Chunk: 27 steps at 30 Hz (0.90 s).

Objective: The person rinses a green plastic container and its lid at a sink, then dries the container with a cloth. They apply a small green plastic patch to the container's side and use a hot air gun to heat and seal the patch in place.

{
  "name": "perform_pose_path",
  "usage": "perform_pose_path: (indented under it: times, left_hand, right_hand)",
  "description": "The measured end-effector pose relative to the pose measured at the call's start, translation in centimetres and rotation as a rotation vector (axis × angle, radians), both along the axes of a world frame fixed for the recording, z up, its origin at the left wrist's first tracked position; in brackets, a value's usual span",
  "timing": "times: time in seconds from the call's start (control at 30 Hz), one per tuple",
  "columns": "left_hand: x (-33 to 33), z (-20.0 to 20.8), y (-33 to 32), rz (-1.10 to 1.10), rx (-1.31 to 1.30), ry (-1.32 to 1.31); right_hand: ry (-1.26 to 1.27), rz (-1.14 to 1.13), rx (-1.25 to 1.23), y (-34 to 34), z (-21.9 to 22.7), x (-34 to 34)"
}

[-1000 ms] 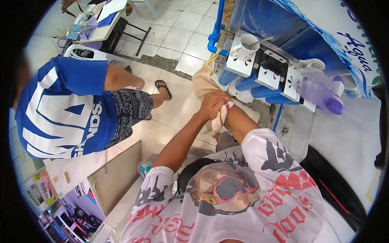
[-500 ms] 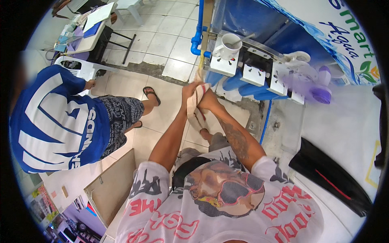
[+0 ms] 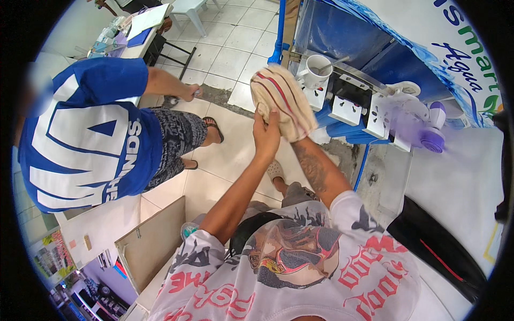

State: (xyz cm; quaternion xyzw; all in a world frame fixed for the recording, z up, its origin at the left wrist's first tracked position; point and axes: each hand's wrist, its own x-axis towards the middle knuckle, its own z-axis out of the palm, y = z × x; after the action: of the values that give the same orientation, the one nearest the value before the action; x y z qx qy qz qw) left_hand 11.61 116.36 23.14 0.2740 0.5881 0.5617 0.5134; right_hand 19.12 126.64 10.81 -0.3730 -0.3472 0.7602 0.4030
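Note:
A cream cloth (image 3: 292,101) with red and dark stripes is spread out in front of me and hangs over my right hand. That hand is covered by it, so its fingers are hidden; only my tattooed right forearm (image 3: 318,168) shows below. My left hand (image 3: 266,132) is closed on the cloth's lower left edge, with the thumb against the fabric. To the right of the cloth stands a white mug (image 3: 315,75) with a spoon-like handle sticking out.
White socket boxes (image 3: 345,107) line the blue containers at the right, beside a blurred purple-and-white object (image 3: 432,131). A blue pipe (image 3: 279,37) runs down behind the cloth. At the left stands a person in a blue shirt (image 3: 85,139), an arm stretched out. A cluttered table (image 3: 140,49) is beyond.
The bunched cloth between my hands has been raised and opened out, and now covers my right hand. The person at the left has extended an arm forward.

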Motion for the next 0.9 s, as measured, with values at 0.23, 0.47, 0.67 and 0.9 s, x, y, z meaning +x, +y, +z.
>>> perform_pose_path:
  times: [0.23, 0.47, 0.67, 0.9]
  left_hand:
    - [-7.0, -5.9, 5.3, -0.118, -0.091, 0.669]
    - [-5.3, -12.0, 9.2, -0.571, -0.085, 1.253]
    - [-6.7, -11.8, 9.8, -0.766, -0.163, 1.212]
    - [-12.3, -10.8, 1.5, -0.608, -0.494, 0.122]
  right_hand:
    - [-0.356, -0.126, 0.263, -10.4, 5.2, 0.4]
    - [-0.742, -0.077, 0.774, -16.6, 6.0, -2.8]
    - [-0.794, -0.057, 1.382, -8.9, 12.4, -4.2]
    - [-0.834, 0.046, 1.528, -8.5, 13.2, -2.6]
